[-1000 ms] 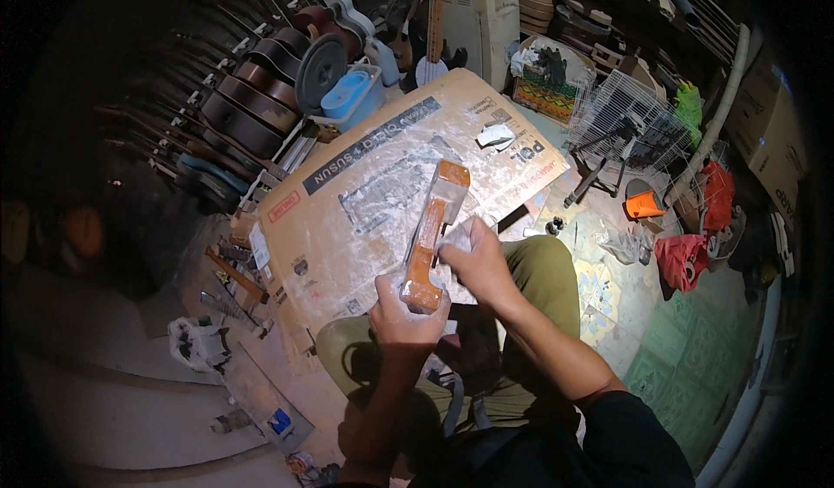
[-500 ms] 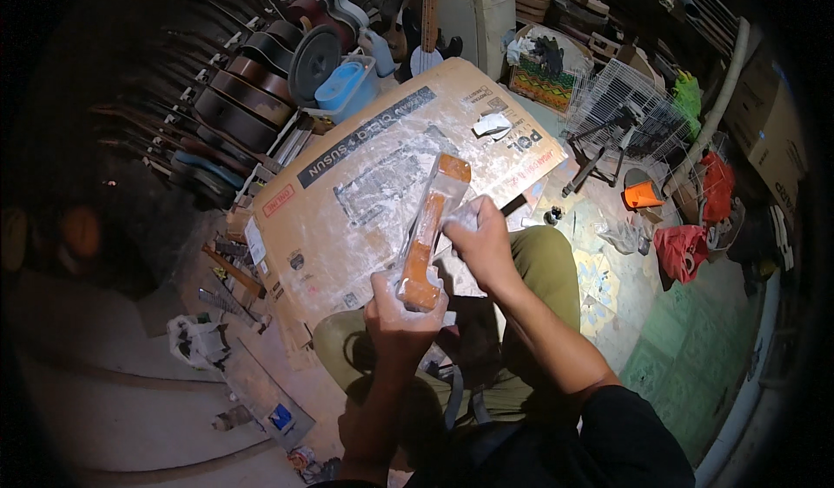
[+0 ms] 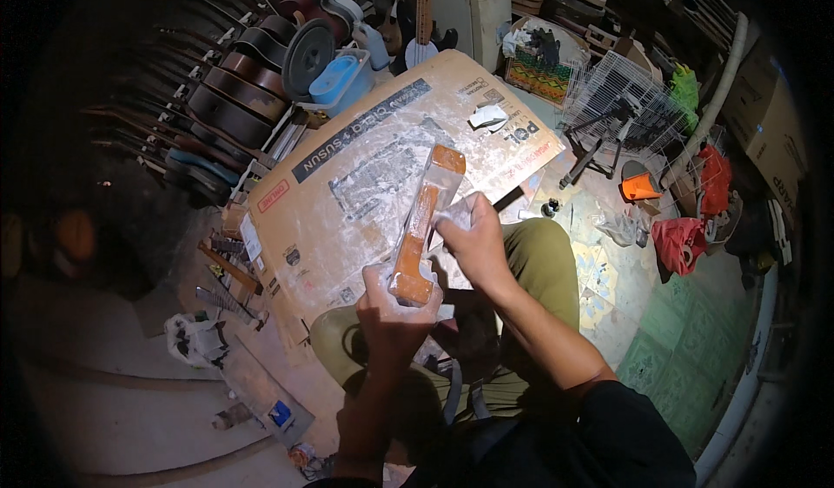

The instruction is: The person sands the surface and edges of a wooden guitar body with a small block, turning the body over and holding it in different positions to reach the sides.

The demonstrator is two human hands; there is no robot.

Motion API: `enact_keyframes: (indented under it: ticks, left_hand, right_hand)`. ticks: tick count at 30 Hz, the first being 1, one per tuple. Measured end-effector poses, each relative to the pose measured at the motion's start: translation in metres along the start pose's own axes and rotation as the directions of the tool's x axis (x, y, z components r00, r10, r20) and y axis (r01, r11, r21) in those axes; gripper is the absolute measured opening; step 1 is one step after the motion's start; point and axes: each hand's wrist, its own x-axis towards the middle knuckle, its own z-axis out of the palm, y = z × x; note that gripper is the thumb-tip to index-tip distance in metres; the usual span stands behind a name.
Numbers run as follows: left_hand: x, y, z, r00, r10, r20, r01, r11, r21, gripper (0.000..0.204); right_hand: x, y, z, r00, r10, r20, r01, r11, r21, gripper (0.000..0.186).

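A long orange-brown wooden piece (image 3: pixel 425 212), broader at both ends and coated with white dust, stands tilted above my lap. My left hand (image 3: pixel 380 304) is closed around its near end, the dusty fingers partly tucked under it. Against the right side of the piece presses my right hand (image 3: pixel 476 238), closed, its thumb whitened near the wood. Most of the right fingers are hidden, and what they hold, if anything, I cannot make out. Below lies a dusty flattened cardboard sheet (image 3: pixel 300 219), with a crumpled white scrap (image 3: pixel 488 118) on its far part.
Several guitars (image 3: pixel 239 97) hang in a row at the far left, beside a blue tub (image 3: pixel 340 79). A wire cage (image 3: pixel 617 97), a small black tripod (image 3: pixel 599 145) and a red bag (image 3: pixel 679 245) stand to the right. Hand tools (image 3: pixel 230 266) lie left of the cardboard.
The wooden piece and both hands have shifted slightly left in the picture. My left hand keeps its hold, and my right hand stays against the side of the piece.
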Motion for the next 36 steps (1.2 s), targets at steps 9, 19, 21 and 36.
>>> enact_keyframes:
  ticks: [9,19,21,36]
  left_hand:
    - [0.0,-0.009,-0.002,0.995,-0.104,0.003,0.103,0.977,-0.185,0.047]
    - [0.002,-0.004,-0.006,0.997,-0.07,0.041,0.071,0.997,-0.018,0.048]
    - [0.002,0.001,-0.006,0.994,-0.091,0.066,0.095,0.994,-0.057,0.048]
    - [0.004,-0.002,-0.007,0.993,-0.079,0.085,0.085,0.994,-0.066,0.049]
  right_hand:
    - [-0.021,-0.005,0.007,0.989,-0.081,0.122,0.084,0.996,-0.027,0.024]
    - [-0.006,-0.001,0.002,0.987,-0.128,0.101,0.124,0.991,0.044,0.022]
    - [-0.008,-0.005,-0.001,0.997,-0.053,0.062,0.055,0.998,-0.034,0.023]
    - [-0.021,0.005,0.001,0.992,-0.07,0.101,0.079,0.993,-0.087,0.024]
